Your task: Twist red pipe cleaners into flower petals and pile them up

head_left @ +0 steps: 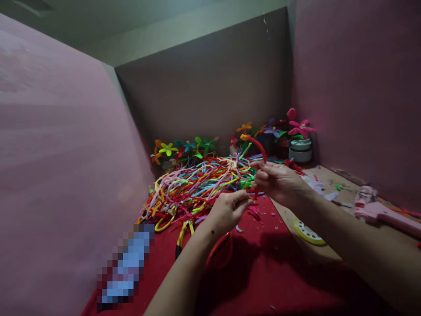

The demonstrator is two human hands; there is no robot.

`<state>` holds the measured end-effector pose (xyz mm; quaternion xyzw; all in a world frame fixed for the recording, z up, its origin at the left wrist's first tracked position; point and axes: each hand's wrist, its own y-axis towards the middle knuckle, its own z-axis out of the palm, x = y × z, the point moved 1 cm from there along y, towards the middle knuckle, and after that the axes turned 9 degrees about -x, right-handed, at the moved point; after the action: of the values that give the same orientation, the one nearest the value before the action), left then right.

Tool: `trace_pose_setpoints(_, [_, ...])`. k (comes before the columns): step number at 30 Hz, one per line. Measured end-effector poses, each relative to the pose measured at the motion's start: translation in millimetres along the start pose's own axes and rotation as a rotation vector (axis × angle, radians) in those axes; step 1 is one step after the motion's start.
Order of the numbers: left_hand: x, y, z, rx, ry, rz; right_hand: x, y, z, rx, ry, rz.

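Note:
My right hand [271, 177] is closed around a red fuzzy stem [259, 147], whose upper part curves left to a small orange-yellow tip. Just below and to the left, my left hand [232, 208] pinches with its fingertips near the stem's lower end; what lies between them is too small to make out. Behind both hands a large heap of coloured fuzzy stems [194, 180] lies on the red cloth [243, 272]. Yellow-handled pliers [182, 239] rest beside my left forearm.
Fuzzy flowers [168, 149] stand behind the heap. At the right are a grey-green jar [300, 153], a yellow perforated disc [309, 233] and a pink glue gun [384, 213] on a brown board [348, 195]. Pink walls rise on both sides; a blurred blue object lies left.

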<state>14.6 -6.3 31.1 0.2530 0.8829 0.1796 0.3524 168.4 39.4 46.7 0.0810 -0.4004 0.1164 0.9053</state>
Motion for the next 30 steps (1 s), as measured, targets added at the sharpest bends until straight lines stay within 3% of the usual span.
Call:
trace_pose_setpoints(8, [14, 0, 6.8, 0.083, 0.187, -0.087, 14, 29, -36, -0.295, 0.129, -0.109])
trace_pose_setpoints(14, [2, -8, 18.5, 0.058, 0.216, -0.088, 21, 39, -55, -0.459, 0.179, -0.144])
trace_pose_setpoints(23, [-16, -22, 29.5, 0.262, 0.046, -0.091, 24, 35, -54, -0.451, 0.276, -0.021])
trace_pose_setpoints(30, [1, -12, 23.6, 0.195, -0.07, -0.291, 28, 35, -59, -0.432, 0.318, -0.092])
